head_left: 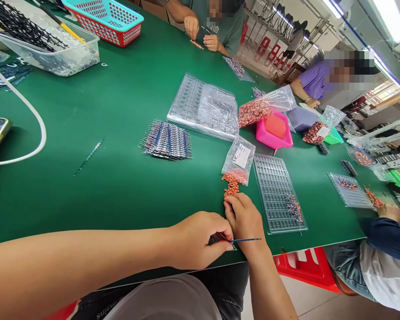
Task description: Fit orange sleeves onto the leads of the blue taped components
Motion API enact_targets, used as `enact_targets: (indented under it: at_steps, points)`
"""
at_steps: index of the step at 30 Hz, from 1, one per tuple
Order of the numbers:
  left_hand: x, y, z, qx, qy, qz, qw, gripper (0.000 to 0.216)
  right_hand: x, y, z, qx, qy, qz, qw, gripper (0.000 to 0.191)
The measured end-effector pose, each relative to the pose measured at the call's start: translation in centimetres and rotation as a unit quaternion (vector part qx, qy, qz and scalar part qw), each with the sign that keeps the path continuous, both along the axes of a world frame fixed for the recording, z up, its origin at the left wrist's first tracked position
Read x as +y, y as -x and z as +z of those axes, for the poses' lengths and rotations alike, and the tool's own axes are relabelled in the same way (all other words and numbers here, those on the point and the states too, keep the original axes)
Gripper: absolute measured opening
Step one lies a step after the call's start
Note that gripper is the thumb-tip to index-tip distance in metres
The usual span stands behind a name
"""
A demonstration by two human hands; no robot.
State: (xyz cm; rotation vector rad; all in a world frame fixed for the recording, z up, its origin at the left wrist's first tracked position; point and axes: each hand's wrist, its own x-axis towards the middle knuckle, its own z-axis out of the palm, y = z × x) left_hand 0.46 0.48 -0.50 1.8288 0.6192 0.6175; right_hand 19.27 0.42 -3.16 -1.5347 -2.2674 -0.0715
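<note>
My left hand [200,240] is closed by the table's front edge, its fingers curled round a dark bundle of thin leaded parts [216,239]. A narrow blue strip [248,240] sticks out from its fingertips, crossing in front of my right wrist. My right hand [246,218] is bent down with its fingers pressed together at the near end of a pile of small orange pieces [232,184]; anything in its fingertips is hidden. These pieces spill from a labelled clear plastic bag [240,155]. To the right lies a clear ribbed tray [276,191] with several orange-tipped leaded parts [295,209].
A stack of blue-banded leaded strips [168,140] lies mid-table, before a large clear tray [203,106]. Beyond are a pink basket [275,133], a blue-and-red basket [106,20] and a clear bin [70,58]. A white cable [36,120] curves at left. Co-workers sit opposite and at right.
</note>
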Motion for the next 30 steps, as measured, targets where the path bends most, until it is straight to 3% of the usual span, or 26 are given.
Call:
enact_targets:
  at_steps: [3, 5, 8, 11, 16, 23, 30]
  points:
    - [0.0, 0.1, 0.2, 0.007, 0.013, 0.003, 1.000, 0.011, 0.0, 0.2, 0.3, 0.029, 0.007, -0.023, 0.999, 0.016]
    - [0.0, 0.1, 0.4, 0.010, 0.015, 0.008, 1.000, 0.011, -0.5, 0.0, 1.0, 0.106, 0.039, -0.044, 0.993, 0.014]
    - [0.0, 0.1, 0.6, 0.002, 0.020, 0.031, 0.999, 0.010, -2.0, -0.7, 2.2, 0.259, 0.094, -0.082, 0.958, 0.010]
    - [0.1, 0.1, 0.8, -0.012, 0.074, 0.065, 0.995, 0.009, -3.7, -1.2, 2.6, 0.382, 0.118, -0.093, 0.912, 0.012]
    - [-0.3, 0.2, 0.9, -0.053, 0.136, 0.055, 0.988, 0.007, -5.4, -0.8, 1.3, 0.467, 0.106, -0.096, 0.873, 0.012]
    - [-1.0, 0.0, 0.7, -0.093, 0.233, 0.051, 0.967, 0.007, -6.0, 0.1, 0.5, 0.421, 0.040, -0.098, 0.901, 0.008]
    - [-1.2, -0.3, 0.7, -0.121, 0.326, 0.047, 0.936, 0.006, -6.4, 0.6, 0.3, 0.380, -0.027, -0.105, 0.919, 0.016]
